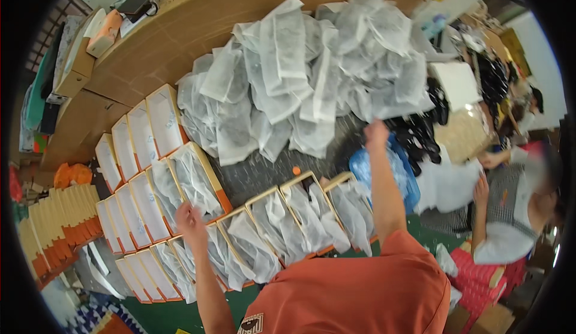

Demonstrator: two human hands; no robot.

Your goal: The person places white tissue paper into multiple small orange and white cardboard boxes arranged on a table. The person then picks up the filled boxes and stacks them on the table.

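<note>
My left hand (pixel 189 219) is over the lower edge of an open shoe box (pixel 210 172) that holds a whitish translucent bag; its fingers look loosely apart, with nothing seen in them. Stretched forward, my right hand (pixel 377 133) is at the near edge of a large heap of similar white bags (pixel 288 76). Motion blur and small size hide whether its fingers grip a bag. Beneath my right forearm stands a blue basket (pixel 410 196) with clear plastic inside. Several boxes in the front row hold white bags (pixel 273 226) with dark shapes inside.
Several empty white-lined boxes (pixel 142 131) stand at the left. Stacked box lids or flat cartons (pixel 63 232) lie beyond them. A cardboard wall (pixel 144 64) edges the table's far side. Black glossy bags (pixel 420 136) lie right of the heap. Another person (pixel 510 202) works at the right.
</note>
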